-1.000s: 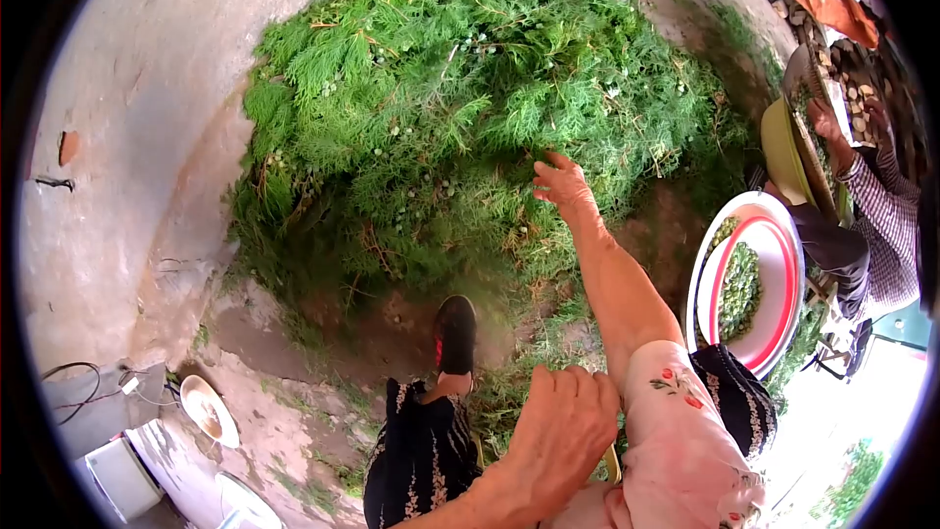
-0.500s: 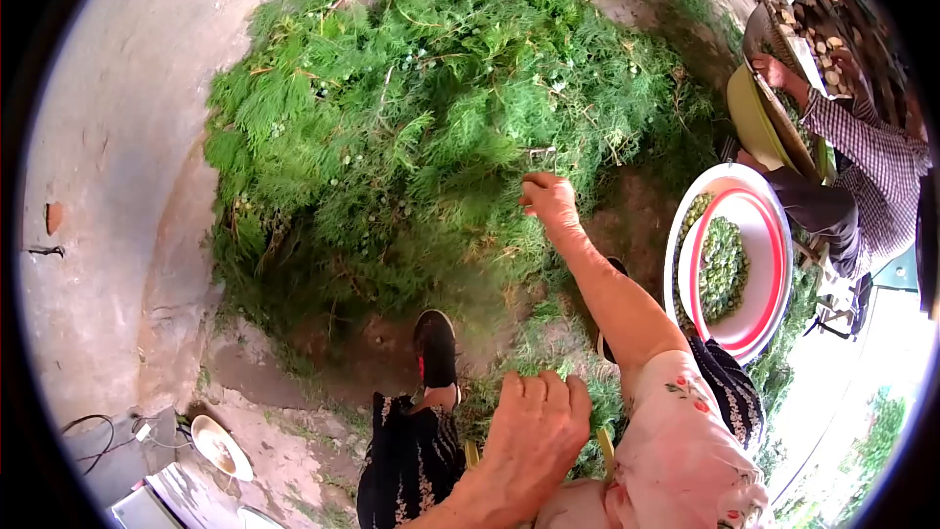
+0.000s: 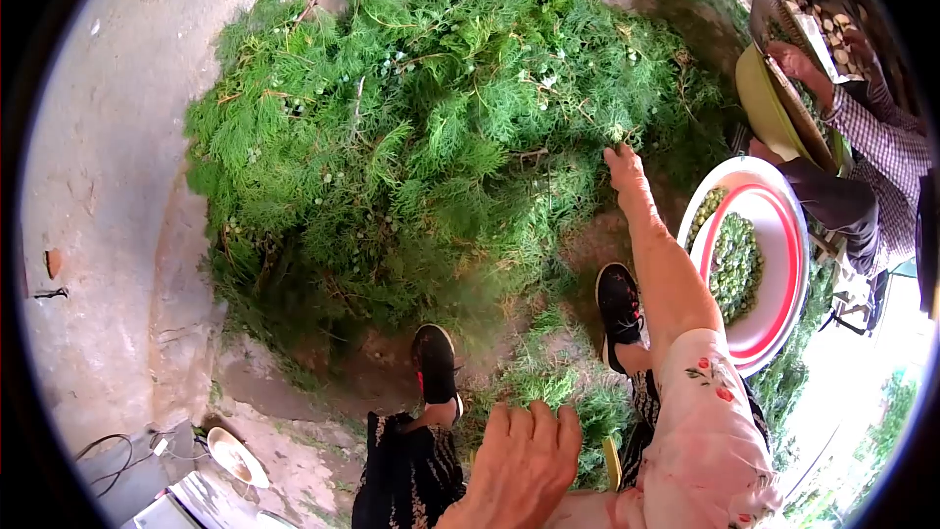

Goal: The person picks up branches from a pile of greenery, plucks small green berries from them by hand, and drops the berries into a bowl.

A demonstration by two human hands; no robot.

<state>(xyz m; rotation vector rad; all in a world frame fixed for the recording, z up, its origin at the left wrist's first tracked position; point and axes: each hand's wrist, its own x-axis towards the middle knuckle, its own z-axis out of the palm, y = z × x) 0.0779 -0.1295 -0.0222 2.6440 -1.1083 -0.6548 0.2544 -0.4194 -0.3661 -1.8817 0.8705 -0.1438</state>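
A large heap of feathery green conifer branches (image 3: 441, 127), dotted with small pale cones, lies on the ground before me. My right hand (image 3: 627, 174) reaches to the heap's right side. Its fingers are closed together at the tip of a conifer sprig (image 3: 619, 131), pinching it. Low in the view, over my lap, is my left hand (image 3: 524, 465), with its back to the camera. Those fingers are curled and pressed together; their underside is hidden, so whatever they may hold cannot be seen.
A white basin with a red-rimmed bowl (image 3: 774, 318) holding small green cones (image 3: 732, 269) stands at my right. Beyond it, another person's hand (image 3: 798, 69) works over a sieve and yellow-green tub (image 3: 759, 103). My shoes (image 3: 619, 306) flank loose sprigs; a white dish (image 3: 235, 456) lies lower left.
My right hand has moved right and slightly up along the heap, its fingers now at a sprig. My left hand stays low, slightly shifted. The view has moved a little.
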